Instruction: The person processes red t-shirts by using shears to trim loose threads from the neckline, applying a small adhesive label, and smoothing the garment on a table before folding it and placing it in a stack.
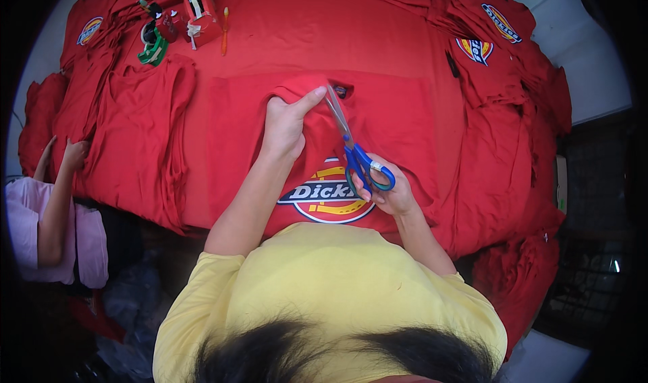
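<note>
Left hand (285,123) pinches a fold of the red shirt (378,123) at its neckline, grip clenched on cloth. Right hand (386,192) grasps blue-handled scissors (356,155), blades at the fold. Shirt lies flat mid-surface amid red garment stacks (138,136).

One pair of blue-handled scissors (358,155). Two hands of the worker: left hand (287,123), right hand (388,194). One other person (47,227) at left. Four round printed badges visible on red garments; garment count unclear, many stacked.
</note>
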The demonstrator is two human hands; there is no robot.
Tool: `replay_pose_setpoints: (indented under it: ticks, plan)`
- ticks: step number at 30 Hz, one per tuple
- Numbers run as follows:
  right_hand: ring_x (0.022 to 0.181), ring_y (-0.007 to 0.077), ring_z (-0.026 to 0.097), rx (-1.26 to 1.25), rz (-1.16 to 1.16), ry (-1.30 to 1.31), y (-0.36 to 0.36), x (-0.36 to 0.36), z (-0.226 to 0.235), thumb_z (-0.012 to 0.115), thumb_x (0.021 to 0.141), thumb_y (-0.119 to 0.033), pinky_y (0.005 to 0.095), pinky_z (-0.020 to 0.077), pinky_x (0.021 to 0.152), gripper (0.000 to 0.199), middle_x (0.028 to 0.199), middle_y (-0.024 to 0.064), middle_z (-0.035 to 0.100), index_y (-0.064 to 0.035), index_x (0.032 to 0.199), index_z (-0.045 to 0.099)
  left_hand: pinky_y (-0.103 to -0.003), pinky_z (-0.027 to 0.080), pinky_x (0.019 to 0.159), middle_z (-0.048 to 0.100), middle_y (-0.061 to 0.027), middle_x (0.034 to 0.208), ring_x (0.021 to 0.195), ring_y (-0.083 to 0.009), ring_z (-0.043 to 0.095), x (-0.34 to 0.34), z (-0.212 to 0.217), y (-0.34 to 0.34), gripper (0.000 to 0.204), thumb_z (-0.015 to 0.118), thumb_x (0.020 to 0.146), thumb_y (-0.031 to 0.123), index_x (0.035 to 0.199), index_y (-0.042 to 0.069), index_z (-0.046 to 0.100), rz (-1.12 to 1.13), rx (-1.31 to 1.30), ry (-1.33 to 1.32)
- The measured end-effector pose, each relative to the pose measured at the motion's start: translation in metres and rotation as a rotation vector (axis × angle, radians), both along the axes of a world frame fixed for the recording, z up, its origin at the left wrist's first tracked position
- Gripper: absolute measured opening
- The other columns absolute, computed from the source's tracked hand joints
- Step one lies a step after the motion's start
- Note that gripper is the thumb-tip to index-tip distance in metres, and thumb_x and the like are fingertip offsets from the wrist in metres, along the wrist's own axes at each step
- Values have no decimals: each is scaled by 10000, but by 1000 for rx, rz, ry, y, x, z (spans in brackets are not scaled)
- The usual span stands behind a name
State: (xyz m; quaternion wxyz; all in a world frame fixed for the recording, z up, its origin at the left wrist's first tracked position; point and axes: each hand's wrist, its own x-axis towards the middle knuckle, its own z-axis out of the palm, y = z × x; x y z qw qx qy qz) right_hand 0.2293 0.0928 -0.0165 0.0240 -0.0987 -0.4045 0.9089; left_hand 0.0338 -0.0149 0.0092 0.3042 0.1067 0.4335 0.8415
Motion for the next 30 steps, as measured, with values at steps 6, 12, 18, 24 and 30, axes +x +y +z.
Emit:
replay_pose_setpoints:
  ticks: [6,12,18,24,30]
  plan:
    - [586,112,543,117,-56,-32,0,4,-4,572,935,-224,139,291,382,418,850,114,590,35,1243,457,-263,518,757,687,-94,950,844,-153,661,3,3,-1,154,681,828,4,972,-47,658,11,2,11]
    - [611,102,552,223,-84,-40,3,6,-12,572,935,-203,160,388,460,456,855,97,597,33,1309,458,-258,520,745,685,-92,947,832,-148,659,6,1,1,168,686,826,3,982,-54,656,58,-20,79]
    - [633,91,561,497,-113,-131,8,9,-15,502,939,-87,187,453,546,439,857,89,607,28,1357,429,-240,508,713,690,-80,916,802,-126,653,7,-1,3,149,689,827,18,955,-54,668,95,-45,134]
    - [625,96,553,531,-163,-149,5,9,-18,481,936,-71,190,451,562,425,846,92,601,45,1342,429,-240,508,706,690,-80,914,799,-126,652,7,-2,5,148,690,824,16,951,-57,667,96,-42,151]
    - [595,112,571,410,-201,-59,11,10,-22,486,949,-130,180,406,466,375,858,106,615,10,1296,467,-250,511,743,678,-84,962,841,-137,650,4,-9,5,175,690,829,23,975,-64,648,71,-46,49]
